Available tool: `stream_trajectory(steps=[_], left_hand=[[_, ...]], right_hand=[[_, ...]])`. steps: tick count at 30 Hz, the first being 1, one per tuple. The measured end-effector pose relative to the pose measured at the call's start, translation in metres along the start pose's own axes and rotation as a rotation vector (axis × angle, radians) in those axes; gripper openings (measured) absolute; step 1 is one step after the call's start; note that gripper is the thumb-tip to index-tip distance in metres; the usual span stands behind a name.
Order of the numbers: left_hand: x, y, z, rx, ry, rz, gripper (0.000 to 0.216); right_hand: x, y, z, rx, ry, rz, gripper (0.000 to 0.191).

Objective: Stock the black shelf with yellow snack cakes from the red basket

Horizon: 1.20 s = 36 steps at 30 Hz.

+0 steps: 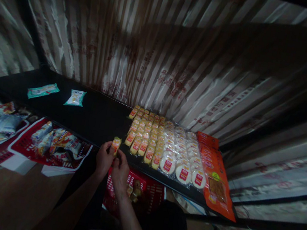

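Observation:
My left hand point(104, 160) pinches a small wrapped yellow cake point(116, 143) with a red and white label, just in front of the shelf's front edge. Close beside it, my right hand point(120, 171) is closed with its fingertips at the lower end of the same cake. To the right of my hands, similar yellow cakes point(142, 147) stand in tight rows on the black shelf point(98, 115). Next to them are rows of round white packets point(184, 173) with red labels. Below my hands, a red basket point(155, 193) holds a few more small wrapped pieces, partly hidden by my right arm.
Orange bags point(216, 176) lie at the shelf's right end. A green packet point(43, 90) and a white and green packet point(75, 98) lie on its left part. Red baskets of snack packets point(57, 140) stand at lower left. A striped curtain point(142, 42) hangs behind.

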<state>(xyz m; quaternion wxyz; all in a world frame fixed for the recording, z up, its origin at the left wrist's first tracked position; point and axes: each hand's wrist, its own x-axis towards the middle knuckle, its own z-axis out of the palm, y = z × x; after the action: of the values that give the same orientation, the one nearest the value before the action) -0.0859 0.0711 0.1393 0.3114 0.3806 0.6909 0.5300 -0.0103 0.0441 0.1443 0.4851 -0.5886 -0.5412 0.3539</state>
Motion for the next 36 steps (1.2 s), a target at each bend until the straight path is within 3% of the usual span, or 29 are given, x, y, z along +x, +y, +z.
stream_trajectory(steps=[10, 18, 28, 36], left_hand=[[0.026, 0.002, 0.005, 0.042, 0.012, 0.016, 0.022], [0.043, 0.004, 0.014, 0.121, -0.058, 0.004, 0.023], [0.058, 0.001, 0.028, 0.209, -0.016, 0.113, 0.028], [0.079, 0.002, 0.040, 0.144, -0.040, 0.062, 0.028]], right_hand=[[0.023, -0.002, 0.019, 0.009, 0.007, 0.051, 0.038], [0.037, -0.001, 0.027, -0.009, 0.013, 0.091, 0.042], [0.054, -0.010, 0.033, 0.048, -0.005, 0.141, 0.050], [0.076, -0.007, 0.041, 0.016, 0.007, 0.107, 0.050]])
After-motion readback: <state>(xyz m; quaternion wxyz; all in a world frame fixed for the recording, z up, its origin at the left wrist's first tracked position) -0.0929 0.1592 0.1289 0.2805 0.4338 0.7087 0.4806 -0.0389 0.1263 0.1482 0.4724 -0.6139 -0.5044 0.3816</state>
